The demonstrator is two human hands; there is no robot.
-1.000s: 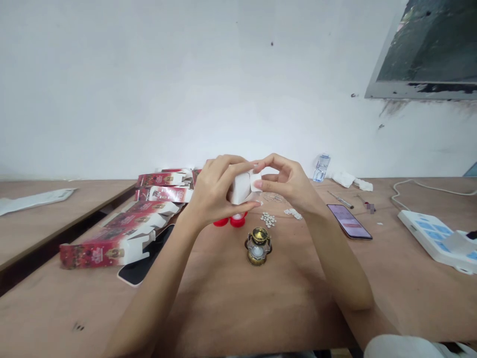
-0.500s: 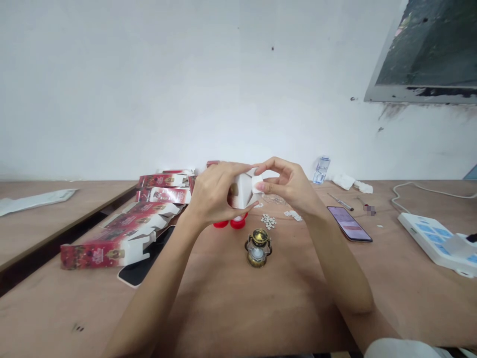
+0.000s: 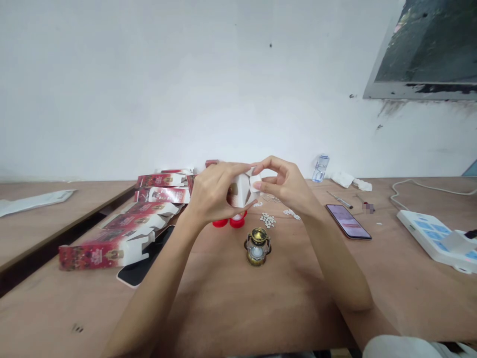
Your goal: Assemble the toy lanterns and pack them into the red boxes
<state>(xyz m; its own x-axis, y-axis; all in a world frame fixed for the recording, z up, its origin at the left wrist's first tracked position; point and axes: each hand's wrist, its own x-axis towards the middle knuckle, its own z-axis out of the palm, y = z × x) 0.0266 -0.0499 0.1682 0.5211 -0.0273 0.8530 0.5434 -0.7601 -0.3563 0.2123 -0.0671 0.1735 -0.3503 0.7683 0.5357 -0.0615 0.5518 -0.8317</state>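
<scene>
Above the middle of the wooden table, both my hands hold a small white and red carton. My left hand wraps around the carton's left side. My right hand pinches a white flap at its right end. Below them stand two red caps and a small brass lantern with a clear body. A cluster of small white button cells lies just right of the caps.
Several flat red and white cartons lie in a row on the left, over a black tray. A phone, a screwdriver, a water bottle, and a white power strip sit right. A gap splits the tables.
The carton has turned slightly in my hands, so its printed face now shows. My right fingers have shifted on the end flap. Everything on the table stays put.
</scene>
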